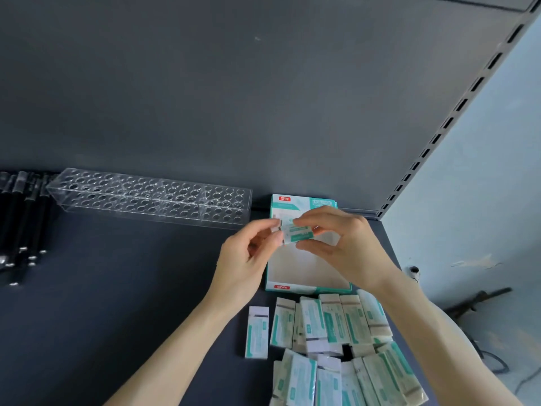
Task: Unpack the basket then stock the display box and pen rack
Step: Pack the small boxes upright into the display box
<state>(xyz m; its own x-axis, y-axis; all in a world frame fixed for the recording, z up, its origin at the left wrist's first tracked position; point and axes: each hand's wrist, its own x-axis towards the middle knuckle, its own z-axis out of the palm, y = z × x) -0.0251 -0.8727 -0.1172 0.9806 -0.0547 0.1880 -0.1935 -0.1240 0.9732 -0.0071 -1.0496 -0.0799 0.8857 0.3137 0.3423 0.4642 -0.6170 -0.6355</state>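
Observation:
Both hands hold one small white and teal packet (298, 233) in the air above the display box (301, 273), a teal-edged carton with a bare beige floor. My left hand (248, 259) pinches the packet's left end. My right hand (345, 244) pinches its right part between thumb and fingers. Several more such packets (333, 341) lie in a loose pile on the dark shelf in front of the box. A clear acrylic pen rack (149, 197) with rows of round holes stands at the back left. Black pens (20, 224) lie at the far left.
The dark shelf surface (117, 288) meets a grey back panel. A slotted upright (456, 112) runs along the shelf's right edge. Beyond it is a pale wall and floor with cables (494, 364) and a dark object.

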